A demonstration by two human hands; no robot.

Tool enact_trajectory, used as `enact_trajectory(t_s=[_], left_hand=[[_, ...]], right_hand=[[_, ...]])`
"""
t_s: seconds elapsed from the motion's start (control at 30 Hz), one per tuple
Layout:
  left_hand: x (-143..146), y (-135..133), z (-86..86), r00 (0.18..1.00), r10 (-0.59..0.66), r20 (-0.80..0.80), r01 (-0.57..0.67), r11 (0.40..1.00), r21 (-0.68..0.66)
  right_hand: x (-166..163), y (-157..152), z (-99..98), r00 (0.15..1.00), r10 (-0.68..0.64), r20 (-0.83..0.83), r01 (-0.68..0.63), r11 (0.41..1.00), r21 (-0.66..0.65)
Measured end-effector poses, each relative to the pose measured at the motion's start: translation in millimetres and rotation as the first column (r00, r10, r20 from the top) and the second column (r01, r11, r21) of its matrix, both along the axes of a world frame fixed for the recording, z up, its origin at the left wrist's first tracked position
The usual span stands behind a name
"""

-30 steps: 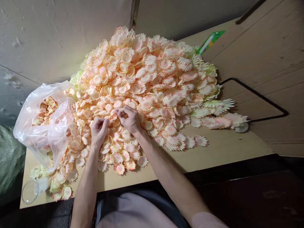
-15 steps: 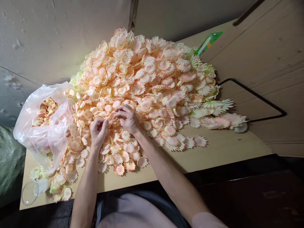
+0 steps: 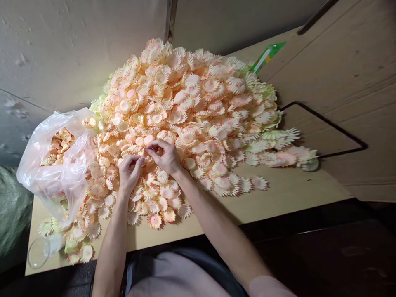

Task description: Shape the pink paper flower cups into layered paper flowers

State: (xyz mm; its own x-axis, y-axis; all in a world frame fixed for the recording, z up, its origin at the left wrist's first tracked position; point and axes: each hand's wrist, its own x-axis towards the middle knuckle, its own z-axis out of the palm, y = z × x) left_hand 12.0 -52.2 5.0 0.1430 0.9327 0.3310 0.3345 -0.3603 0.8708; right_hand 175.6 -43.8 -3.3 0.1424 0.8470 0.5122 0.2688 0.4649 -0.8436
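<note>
Frilled discs [image 3: 218, 132] lie around the left hand [image 3: 128, 171]; right hand [image 3: 167, 157] likewise.

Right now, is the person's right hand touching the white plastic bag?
No, the right hand is over the flower heap, with the left hand between it and the plastic bag.

Your top [image 3: 173, 278], 6 o'clock: plain, pale pinkish-grey, lightly creased. Right sleeve [image 3: 269, 286], 5 o'clock: similar pale shade, edge rounding the arm. Dark blue-grey band [image 3: 215, 270] borders your top; whether worn, unclear. Left hand [image 3: 129, 170], right hand [image 3: 164, 157]: bare.
</note>
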Motion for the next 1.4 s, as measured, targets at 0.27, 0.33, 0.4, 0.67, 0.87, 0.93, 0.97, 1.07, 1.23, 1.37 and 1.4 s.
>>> enact_trajectory(t_s=[0.27, 0.33, 0.4, 0.67, 0.87, 0.93, 0.97, 1.07, 1.23, 1.37, 1.4], left_hand=[[2, -3, 2.5, 1.000, -0.007, 0.029, 0.006, 1.000, 0.013], [-1, -6, 2.9, 0.995, -0.016, 0.097, 0.016, 1.000, 0.001], [-4, -8, 3.1, 0.980, 0.000, 0.200, 0.000, 1.000, -0.002], [-5, 0, -0.7, 0.967, 0.100, 0.234, -0.081, 0.993, -0.089], [-5, 2, -0.1, 0.986, 0.044, 0.163, -0.032, 0.997, -0.074], [-6, 1, 0.2, 0.988, 0.042, 0.146, -0.031, 0.997, -0.074], [-6, 1, 0.2, 0.989, 0.043, 0.138, -0.033, 0.997, -0.075], [-6, 2, -0.6, 0.991, 0.034, 0.128, -0.024, 0.996, -0.085], [-5, 2, -1.6, 0.990, 0.040, 0.136, -0.029, 0.996, -0.081], [-4, 1, -0.8, 0.984, 0.054, 0.170, -0.035, 0.993, -0.111], [-3, 1, -0.8, 0.982, 0.056, 0.178, -0.035, 0.993, -0.117]], right_hand=[[-3, 7, -10.7, 0.979, 0.017, -0.204, -0.038, 0.995, -0.096], [3, 12, -12.9, 0.964, -0.007, -0.268, -0.027, 0.992, -0.122], [11, 17, -14.2, 0.936, -0.079, -0.344, 0.034, 0.990, -0.134], [13, 10, -3.4, 0.980, -0.183, -0.073, 0.187, 0.982, 0.042], [3, 0, 3.7, 0.991, -0.079, 0.110, 0.055, 0.977, 0.205], [-1, 0, 1.0, 0.991, 0.045, 0.123, -0.067, 0.981, 0.184], [-2, 1, -0.7, 0.989, 0.083, 0.121, -0.102, 0.981, 0.164], [-5, 2, -3.8, 0.987, 0.123, 0.101, -0.136, 0.983, 0.127], [-4, 1, -1.1, 0.983, 0.173, 0.059, -0.179, 0.979, 0.102], [-2, 0, 0.7, 0.980, 0.193, 0.057, -0.198, 0.976, 0.090], [-2, -1, 0.9, 0.979, 0.195, 0.058, -0.199, 0.976, 0.093]])
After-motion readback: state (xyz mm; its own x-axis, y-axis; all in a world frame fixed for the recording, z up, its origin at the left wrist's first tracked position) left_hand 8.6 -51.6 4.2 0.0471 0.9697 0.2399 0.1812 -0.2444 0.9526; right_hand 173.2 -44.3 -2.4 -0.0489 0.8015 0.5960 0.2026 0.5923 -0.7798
